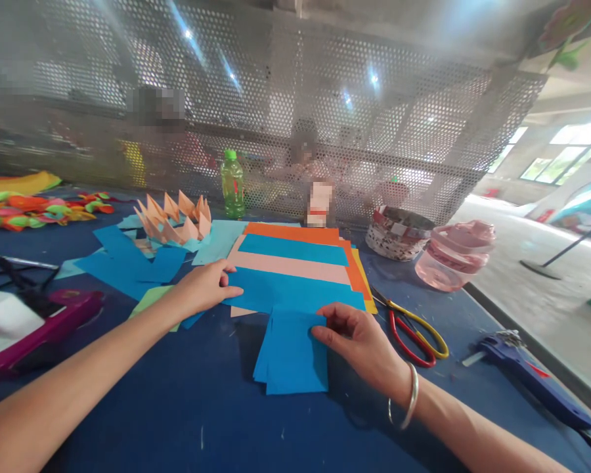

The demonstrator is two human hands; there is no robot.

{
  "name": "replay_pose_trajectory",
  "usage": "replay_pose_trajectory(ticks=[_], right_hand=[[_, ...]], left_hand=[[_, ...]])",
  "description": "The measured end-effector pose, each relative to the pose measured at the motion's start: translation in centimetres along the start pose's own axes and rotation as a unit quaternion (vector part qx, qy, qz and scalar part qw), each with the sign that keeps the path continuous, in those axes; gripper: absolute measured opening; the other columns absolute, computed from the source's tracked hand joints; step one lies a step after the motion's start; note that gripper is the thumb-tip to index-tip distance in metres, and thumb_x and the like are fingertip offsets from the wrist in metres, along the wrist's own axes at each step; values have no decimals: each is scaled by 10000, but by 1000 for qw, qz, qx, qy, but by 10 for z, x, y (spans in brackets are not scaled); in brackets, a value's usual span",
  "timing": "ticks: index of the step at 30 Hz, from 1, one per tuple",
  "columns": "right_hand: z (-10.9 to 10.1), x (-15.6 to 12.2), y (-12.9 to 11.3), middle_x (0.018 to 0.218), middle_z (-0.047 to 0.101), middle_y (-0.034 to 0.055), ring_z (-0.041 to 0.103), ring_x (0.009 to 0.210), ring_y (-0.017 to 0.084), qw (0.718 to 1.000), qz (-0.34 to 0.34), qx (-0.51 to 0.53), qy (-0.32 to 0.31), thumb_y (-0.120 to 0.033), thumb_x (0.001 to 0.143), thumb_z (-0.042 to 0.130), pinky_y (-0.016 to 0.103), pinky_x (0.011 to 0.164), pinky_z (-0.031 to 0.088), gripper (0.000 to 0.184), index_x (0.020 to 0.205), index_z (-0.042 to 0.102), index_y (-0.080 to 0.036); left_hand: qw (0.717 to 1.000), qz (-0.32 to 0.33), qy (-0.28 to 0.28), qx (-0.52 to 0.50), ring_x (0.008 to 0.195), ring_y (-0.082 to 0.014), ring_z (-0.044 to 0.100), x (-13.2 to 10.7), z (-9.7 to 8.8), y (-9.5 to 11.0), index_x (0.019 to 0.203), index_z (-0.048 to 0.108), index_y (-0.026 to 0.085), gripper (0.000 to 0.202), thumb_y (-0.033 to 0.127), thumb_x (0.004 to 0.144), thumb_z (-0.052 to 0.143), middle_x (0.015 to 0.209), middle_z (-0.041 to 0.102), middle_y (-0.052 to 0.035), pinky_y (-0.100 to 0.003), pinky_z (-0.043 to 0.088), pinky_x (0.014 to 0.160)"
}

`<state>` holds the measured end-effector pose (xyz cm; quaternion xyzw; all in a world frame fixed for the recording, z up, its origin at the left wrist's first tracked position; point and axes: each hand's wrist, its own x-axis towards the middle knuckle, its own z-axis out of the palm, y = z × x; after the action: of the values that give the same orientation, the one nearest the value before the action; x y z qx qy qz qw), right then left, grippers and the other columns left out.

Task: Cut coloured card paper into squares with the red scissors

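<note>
My left hand (209,284) is at the left edge of a stack of coloured paper, its thumb lying over the edge of a wide blue paper sheet (295,289) and its other fingers curled. Closer to me, my right hand (352,335) pinches the upper right edge of a few small blue paper pieces (298,358), thumb on top. These pieces overlap the front of the wide sheet. Behind it in the stack show a pale pink strip (295,266), another blue strip (293,248) and orange paper (295,231). A bangle (412,397) circles my right wrist.
Scissors (416,332) with red and yellow handles lie right of the stack; beyond are a blue glue gun (536,374), a pink bottle (456,256) and a woven basket (398,233). Leftward sit a peach pointed paper ring (175,226), blue scraps (128,269) and a magenta tool (54,328).
</note>
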<state>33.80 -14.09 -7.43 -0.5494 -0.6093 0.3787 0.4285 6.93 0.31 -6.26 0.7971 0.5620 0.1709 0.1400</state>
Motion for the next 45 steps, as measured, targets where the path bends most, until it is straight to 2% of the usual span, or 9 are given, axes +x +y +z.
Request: replay_pose_trajectory(ticks=[4, 7, 16, 25, 30, 33, 36, 41, 45], right_hand=[[-1, 0, -1, 730, 589, -14, 510, 652, 138, 1000, -5, -13, -3, -389, 778, 694, 267, 623, 438, 244, 924, 681, -194], [-2, 0, -1, 748, 622, -8, 543, 673, 144, 1000, -3, -26, -9, -358, 781, 696, 269, 636, 430, 223, 938, 681, -198], [0, -2, 1, 628, 560, -43, 485, 579, 119, 998, 6, -10, -64, -318, 817, 665, 243, 580, 398, 195, 965, 661, -191], [0, -3, 1, 713, 656, -20, 526, 605, 125, 995, -14, -64, -70, -204, 826, 630, 248, 597, 419, 244, 1061, 697, -208], [-3, -1, -2, 1048, 719, 32, 596, 707, 141, 997, -38, -59, -42, -152, 792, 649, 280, 679, 491, 435, 1217, 604, -236], [-8, 1, -3, 995, 687, 26, 576, 680, 128, 997, -44, -63, -7, -171, 782, 660, 271, 654, 493, 461, 1232, 584, -232], [-13, 3, -4, 888, 648, 14, 575, 719, 138, 996, -64, -48, 26, -232, 805, 666, 269, 670, 482, 400, 1201, 609, -218], [-16, 3, -8, 767, 603, 4, 515, 657, 128, 994, -96, -10, 56, -350, 850, 659, 244, 587, 427, 236, 1030, 690, -200], [-13, 2, -11, 765, 611, 4, 495, 627, 124, 990, -117, -19, 72, -352, 858, 651, 240, 559, 412, 175, 931, 691, -197]], left_hand=[[997, -6, 58, -54, 732, -249, 610, 0, -2, 7, 688, 631, 232, 212, 431, 622, 661, 769, 670, -58, -313, 426, 638], [990, -25, 72, -117, 603, -202, 551, -5, -6, 17, 644, 597, 223, 235, 453, 647, 642, 637, 602, -21, -298, 398, 556], [931, -78, -12, -357, 429, -90, 505, -27, 2, 54, 711, 574, 191, 328, 481, 661, 718, 632, 599, 33, -239, 435, 441], [939, -55, -43, -336, 426, -137, 530, -33, 8, 65, 758, 581, 203, 342, 521, 685, 684, 432, 565, 55, -232, 407, 425], [972, 18, 42, -229, 589, -203, 650, -33, 11, 56, 832, 642, 226, 268, 485, 774, 609, 601, 678, 11, -270, 476, 537], [980, 81, 140, -114, 652, -205, 660, -34, 9, 51, 880, 676, 234, 232, 425, 853, 547, 693, 714, -5, -284, 469, 620], [967, 80, 204, -127, 603, -181, 639, -36, 0, 51, 925, 661, 239, 225, 418, 890, 529, 623, 662, 20, -282, 469, 634], [930, 1, 65, -362, 553, -157, 618, -35, -2, 60, 809, 619, 226, 244, 465, 782, 661, 611, 653, 44, -267, 512, 583], [911, -20, -37, -411, 482, -129, 559, -36, 13, 68, 723, 595, 204, 346, 519, 681, 732, 510, 584, 70, -244, 489, 507]])
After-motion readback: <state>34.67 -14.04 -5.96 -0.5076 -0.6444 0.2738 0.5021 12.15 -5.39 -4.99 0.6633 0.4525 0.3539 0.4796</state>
